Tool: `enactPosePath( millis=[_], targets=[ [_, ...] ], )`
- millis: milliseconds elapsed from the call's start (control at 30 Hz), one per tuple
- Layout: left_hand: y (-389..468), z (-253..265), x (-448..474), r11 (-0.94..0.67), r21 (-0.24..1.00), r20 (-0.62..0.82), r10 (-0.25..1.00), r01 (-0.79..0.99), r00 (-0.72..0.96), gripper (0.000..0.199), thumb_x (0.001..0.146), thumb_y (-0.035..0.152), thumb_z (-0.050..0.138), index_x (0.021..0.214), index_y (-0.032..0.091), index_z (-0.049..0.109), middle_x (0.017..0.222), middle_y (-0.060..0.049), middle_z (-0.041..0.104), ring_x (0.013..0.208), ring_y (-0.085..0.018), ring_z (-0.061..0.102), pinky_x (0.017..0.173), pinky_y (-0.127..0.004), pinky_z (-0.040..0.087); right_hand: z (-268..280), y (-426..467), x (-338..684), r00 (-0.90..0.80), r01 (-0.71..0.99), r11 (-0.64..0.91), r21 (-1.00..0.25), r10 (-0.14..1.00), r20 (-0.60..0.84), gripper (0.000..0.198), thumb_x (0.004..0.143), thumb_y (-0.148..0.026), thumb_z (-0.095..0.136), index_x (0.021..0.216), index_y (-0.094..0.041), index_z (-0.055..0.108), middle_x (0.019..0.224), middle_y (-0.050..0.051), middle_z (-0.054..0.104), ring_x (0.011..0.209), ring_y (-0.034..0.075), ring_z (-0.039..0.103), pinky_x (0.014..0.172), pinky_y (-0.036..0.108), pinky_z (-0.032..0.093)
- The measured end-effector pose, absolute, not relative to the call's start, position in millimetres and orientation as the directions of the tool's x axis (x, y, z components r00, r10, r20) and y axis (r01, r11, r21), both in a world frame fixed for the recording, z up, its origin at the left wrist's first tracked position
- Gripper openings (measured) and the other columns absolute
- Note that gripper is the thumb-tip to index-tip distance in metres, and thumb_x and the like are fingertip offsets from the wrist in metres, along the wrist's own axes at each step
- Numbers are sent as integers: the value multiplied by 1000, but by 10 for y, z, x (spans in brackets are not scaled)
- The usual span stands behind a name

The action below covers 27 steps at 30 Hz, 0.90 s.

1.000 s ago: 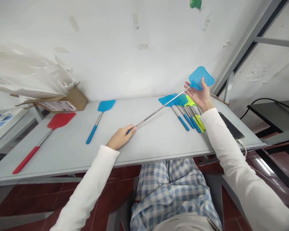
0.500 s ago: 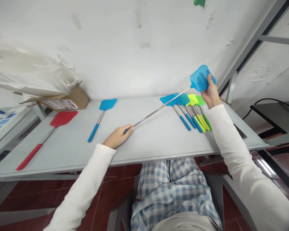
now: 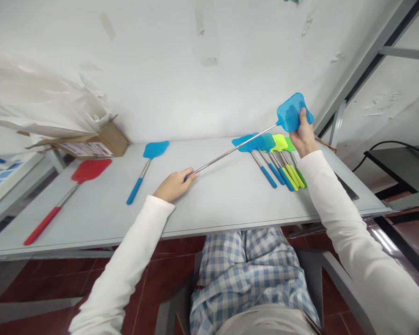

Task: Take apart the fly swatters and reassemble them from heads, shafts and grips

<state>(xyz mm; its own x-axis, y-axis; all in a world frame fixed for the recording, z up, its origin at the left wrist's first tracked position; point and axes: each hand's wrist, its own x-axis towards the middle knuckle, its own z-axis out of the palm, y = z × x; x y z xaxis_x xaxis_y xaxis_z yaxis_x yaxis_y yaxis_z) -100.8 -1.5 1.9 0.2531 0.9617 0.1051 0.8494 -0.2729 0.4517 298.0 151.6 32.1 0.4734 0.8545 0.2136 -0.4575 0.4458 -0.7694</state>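
A blue fly swatter (image 3: 289,114) with a long, extended metal rod stretches between my two hands above the table. My left hand (image 3: 174,184) is closed around its blue handle, most of which the fingers hide. At the other end, my right hand (image 3: 304,135) grips the perforated head, thumb across its front. Below the rod on the right lies an overlapping row of shorter swatters: several blue ones (image 3: 243,143), yellow-green ones (image 3: 280,141) and a green one (image 3: 290,145). Left of my left hand lie a single blue swatter (image 3: 156,149) and a red swatter (image 3: 91,170).
A cardboard box (image 3: 113,138) with white plastic wrapping (image 3: 49,97) stands at the table's back left. A white wall rises directly behind the grey table (image 3: 209,211). A dark flat object (image 3: 347,187) lies near the right edge. Metal frame bars (image 3: 338,116) stand at right.
My left hand has moved slightly up and to the right with the handle. My right hand and the swatter's head have barely shifted.
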Motion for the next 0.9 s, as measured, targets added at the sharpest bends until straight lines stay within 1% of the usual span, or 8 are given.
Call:
enactPosePath(
  millis=[100,267,333,433,600,700,800,900],
  targets=[
    [78,77,-800,-283,443,127,959,850,253,34,94,50,39,73,25,46,58,2,46,58,-18,48,62,-27,32,304,1429,2705,399,-527,393,-753,897,190,12,93,-33,56,92,-24,64,107,2,75,115,17,66,99,39,57],
    [234,114,-422,-310,490,159,951,815,265,32,95,46,39,72,24,45,60,0,49,59,-18,49,63,-28,31,173,1149,2088,287,-533,287,-796,946,149,27,83,-48,67,98,-25,64,109,3,74,114,19,67,94,40,59],
    [248,119,-319,-323,529,170,946,785,275,33,95,46,39,71,23,44,62,0,51,60,-17,49,64,-28,33,130,1017,1869,250,-532,241,-812,961,121,30,83,-50,66,99,-25,65,109,3,74,114,19,67,93,38,59],
    [219,115,-240,-316,575,171,948,755,267,35,96,45,40,69,22,41,64,0,53,60,-15,47,64,-27,34,128,869,1673,226,-524,229,-820,966,126,33,84,-52,63,103,-25,64,112,2,73,115,18,66,92,36,59],
    [145,75,-240,-298,646,187,954,703,233,36,96,45,41,69,21,42,62,4,46,59,-11,42,64,-25,33,254,856,1683,194,-503,273,-820,960,201,42,78,-59,67,106,-28,64,107,1,74,116,20,66,90,35,60],
    [124,47,-211,-277,719,180,960,637,214,36,96,46,42,72,20,46,65,3,48,62,-11,44,64,-24,36,279,845,1718,140,-493,224,-841,974,177,45,77,-61,68,106,-27,65,103,2,74,113,21,67,88,35,60],
    [131,3,-108,-192,852,127,978,487,164,34,96,51,42,88,20,53,66,4,48,57,-10,43,58,-23,37,179,684,1662,24,-428,87,-900,996,85,43,77,-61,68,100,-25,65,100,4,74,103,20,69,81,34,61],
    [161,-67,39,-60,967,32,993,248,116,43,98,59,32,117,22,43,72,3,53,51,-9,44,52,-22,39,-5,435,1533,-149,-229,-24,-973,989,10,36,75,-51,74,95,-22,67,94,4,72,85,17,68,69,31,61]
  ],
)
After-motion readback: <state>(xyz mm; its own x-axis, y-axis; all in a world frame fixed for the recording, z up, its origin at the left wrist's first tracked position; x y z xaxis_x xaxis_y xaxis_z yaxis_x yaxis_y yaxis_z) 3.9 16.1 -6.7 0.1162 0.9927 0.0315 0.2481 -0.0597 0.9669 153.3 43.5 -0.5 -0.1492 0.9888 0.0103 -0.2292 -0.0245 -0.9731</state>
